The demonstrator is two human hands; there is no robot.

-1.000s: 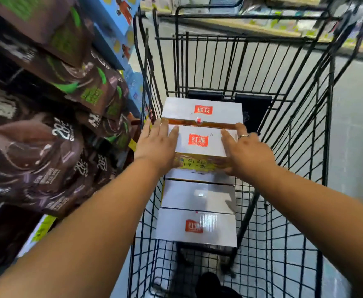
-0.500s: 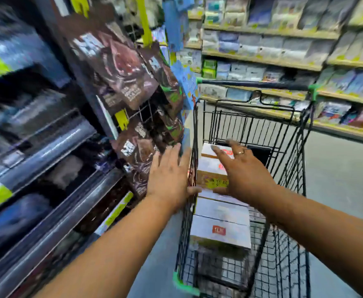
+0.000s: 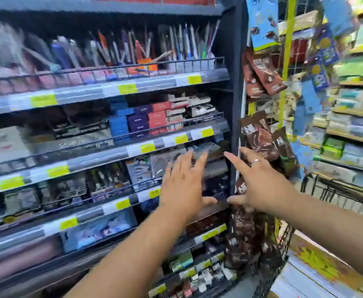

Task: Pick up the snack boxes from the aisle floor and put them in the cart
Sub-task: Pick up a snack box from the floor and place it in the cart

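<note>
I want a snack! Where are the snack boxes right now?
In the head view the snack boxes sit in the wire cart at the bottom right corner, below the right hand and just right of the hanging brown bags.

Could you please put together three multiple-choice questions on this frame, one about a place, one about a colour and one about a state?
1. Where do the snack boxes show?
A) upper left B) lower right corner C) on the top shelf
2. What colour are the shelf price tags?
A) red B) purple C) yellow
3. How are the left hand and right hand?
A) both open, holding nothing B) both gripping a box C) both curled into fists

Answers: 1 B, the boxes lie at the lower right edge of the view. 2 C, yellow labels line the shelf rails. 3 A, the fingers are spread with nothing in them.
</note>
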